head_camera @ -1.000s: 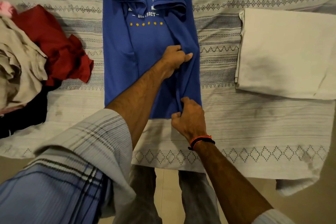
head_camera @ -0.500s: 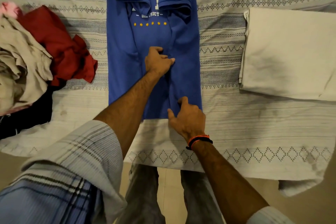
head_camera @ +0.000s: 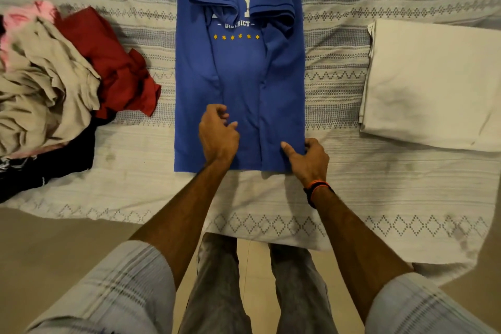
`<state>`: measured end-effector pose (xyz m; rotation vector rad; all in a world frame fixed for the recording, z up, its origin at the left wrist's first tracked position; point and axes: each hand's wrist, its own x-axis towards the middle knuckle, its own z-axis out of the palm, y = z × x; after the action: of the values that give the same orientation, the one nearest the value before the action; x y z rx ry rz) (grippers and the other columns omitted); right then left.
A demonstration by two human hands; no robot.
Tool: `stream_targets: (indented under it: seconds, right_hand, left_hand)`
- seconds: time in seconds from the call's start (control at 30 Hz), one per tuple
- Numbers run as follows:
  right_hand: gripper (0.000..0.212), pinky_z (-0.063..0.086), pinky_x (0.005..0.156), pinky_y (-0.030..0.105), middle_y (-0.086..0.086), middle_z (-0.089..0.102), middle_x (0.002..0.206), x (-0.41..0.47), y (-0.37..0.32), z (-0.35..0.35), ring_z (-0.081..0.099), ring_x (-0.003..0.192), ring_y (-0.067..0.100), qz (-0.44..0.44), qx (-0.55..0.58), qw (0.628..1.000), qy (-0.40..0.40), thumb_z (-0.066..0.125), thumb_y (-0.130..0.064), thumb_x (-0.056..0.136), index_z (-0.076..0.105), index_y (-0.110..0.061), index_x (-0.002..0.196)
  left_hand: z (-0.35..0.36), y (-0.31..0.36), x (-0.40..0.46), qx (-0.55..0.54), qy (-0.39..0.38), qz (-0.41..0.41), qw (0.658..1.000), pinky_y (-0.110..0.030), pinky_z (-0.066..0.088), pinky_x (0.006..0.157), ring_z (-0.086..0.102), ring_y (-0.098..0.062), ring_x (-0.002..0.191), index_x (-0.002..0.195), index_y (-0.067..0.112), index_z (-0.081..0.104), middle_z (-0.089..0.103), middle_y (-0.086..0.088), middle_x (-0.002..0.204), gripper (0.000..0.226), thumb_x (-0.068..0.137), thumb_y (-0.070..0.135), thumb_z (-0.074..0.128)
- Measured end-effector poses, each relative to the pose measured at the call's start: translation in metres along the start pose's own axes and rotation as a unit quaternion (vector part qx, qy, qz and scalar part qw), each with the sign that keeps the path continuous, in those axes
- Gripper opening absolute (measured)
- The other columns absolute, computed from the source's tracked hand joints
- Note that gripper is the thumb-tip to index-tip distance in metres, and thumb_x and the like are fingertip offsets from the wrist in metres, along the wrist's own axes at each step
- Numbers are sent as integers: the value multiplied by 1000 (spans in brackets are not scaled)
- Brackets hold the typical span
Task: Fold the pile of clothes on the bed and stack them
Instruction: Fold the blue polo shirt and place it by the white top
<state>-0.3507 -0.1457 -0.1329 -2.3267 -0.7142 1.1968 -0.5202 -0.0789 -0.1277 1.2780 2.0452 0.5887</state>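
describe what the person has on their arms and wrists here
Both forearms are bare. The sleeves are pushed up near the elbows: pale grey-white cloth with darker plaid lines, the left one showing a bluish tint low in the view. The right hand has a thin orange band and a black band together at the wrist. The left hand wears nothing that shows, no ring or watch.

Pale plaid rolled sleeves (head_camera: 113,287), grey trousers (head_camera: 217,287), orange-and-black wristband (head_camera: 317,188).

One blue T-shirt (head_camera: 238,89) centre frame, one folded white cloth (head_camera: 433,84) right, one unfolded clothes pile (head_camera: 54,95) left, two hands.
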Motion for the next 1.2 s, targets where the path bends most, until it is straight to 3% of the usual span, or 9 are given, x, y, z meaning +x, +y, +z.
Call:
stream_targets:
  seconds: [0.17,0.3,0.43,0.63,0.7,0.77,0.83,0.97,1.2]
  right_hand:
    - [53,54,92,39,9,69,113,4,0,4,64,103,26,41,19,999,-1,85,-33,73,65,-6,115]
    - [50,56,92,42,4,71,110,-1,4,11,67,99,23,128,177,976,-25,90,-23,65,68,-12,108]
    - [44,58,88,44,4,71,108,-21,5,21,67,99,23,217,368,904,-18,88,-8,67,69,-11,107]
    - [44,56,62,36,6,66,119,-43,-2,40,66,98,24,251,482,839,12,73,-2,82,60,-11,124]
    - [40,55,57,33,5,66,117,-47,-5,41,66,96,24,241,485,841,18,72,-1,85,60,-12,121]
    - [38,56,51,30,3,67,110,-51,-3,42,66,95,24,225,485,845,30,72,0,84,61,-10,119]
    - [37,58,52,28,2,67,104,-56,1,39,66,91,22,200,477,854,55,73,2,83,63,-8,117]
    - [44,61,81,43,4,71,109,-67,18,39,69,98,24,147,408,894,108,80,-4,77,67,-7,120]
    - [43,60,82,50,3,73,104,-95,78,42,70,94,28,141,313,932,114,84,-16,74,70,-10,114]
  left_hand:
    - [-42,-38,-1,162,77,-101,979,-43,37,102,43,-34,126,133,9,44,43,-15,138,65,80,22,79]
    - [-61,-62,2,67,2,-182,981,-42,45,99,52,-35,122,132,3,42,52,-18,133,77,75,31,84]
    - [-71,-69,0,1,-49,-237,970,-30,48,83,63,-29,104,116,3,63,67,-12,116,55,74,29,85]
    - [-69,-76,-15,-239,-29,-296,924,-37,56,85,66,-27,99,117,3,67,69,-7,113,41,80,15,79]
    - [-67,-74,-22,-375,-60,-340,860,-46,61,72,68,-30,93,118,0,64,69,-13,114,40,81,3,76]
    - [-65,-71,-28,-409,-70,-355,838,-34,60,55,69,-27,81,119,-2,62,68,-14,112,41,80,-3,76]
    - [-65,-71,-33,-403,-50,-361,840,-24,56,49,68,-23,70,117,-4,62,68,-16,113,40,79,-4,76]
    - [-73,-79,-46,-361,-17,-364,859,-25,56,51,67,-23,71,113,-4,63,68,-15,110,39,77,-4,78]
    - [-74,-111,-94,-293,-34,-374,879,-31,61,65,70,-24,76,107,1,62,67,-10,97,32,79,1,77]
